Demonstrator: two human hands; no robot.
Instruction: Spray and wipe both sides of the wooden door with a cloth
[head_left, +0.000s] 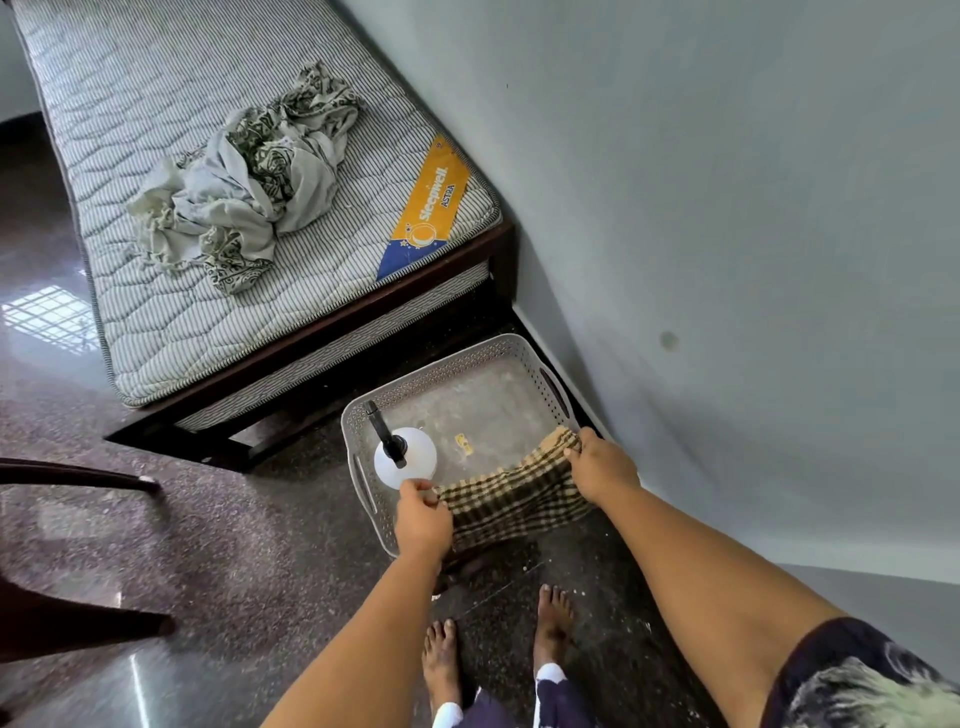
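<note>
A: Where is the cloth (511, 501) just now?

B: Stretched between both hands, over the near side of the grey basket (363, 415). The left hand (423, 519) pinches one top corner between thumb and curled fingers; the right hand (602, 470) pinches the other corner, fingers bent over the edge. The checked fabric hangs down from that held edge and drapes over the basket's near rim.

A: Which way does it run?

B: Its long axis goes from the left hand to the right hand, rising a little toward the right and toward the wall (727, 208). The free lower edge falls toward the person's bare feet (441, 660).

A: And the spray bottle (405, 457)?

B: It stands upright in the basket, just beyond the left hand, almost touching its fingertips. The black nozzle points away from the hand, toward the bed frame (363, 312).

A: How much room is there around the hands?

B: Tight on the right: the wall and its skirting run just beyond the right hand, close beside the basket's far handle. Beyond both hands the rest of the basket floor is bare but for a small yellow scrap (464, 444). Past that, the bed's dark corner leg stands near the basket's far rim. Left of the left hand the speckled floor (234, 519) is open as far as the dark chair legs (78, 478).

A: Anything on the bed?

B: A striped mattress (156, 130) with a crumpled patterned sheet (244, 176) on it, well apart from both hands.
</note>
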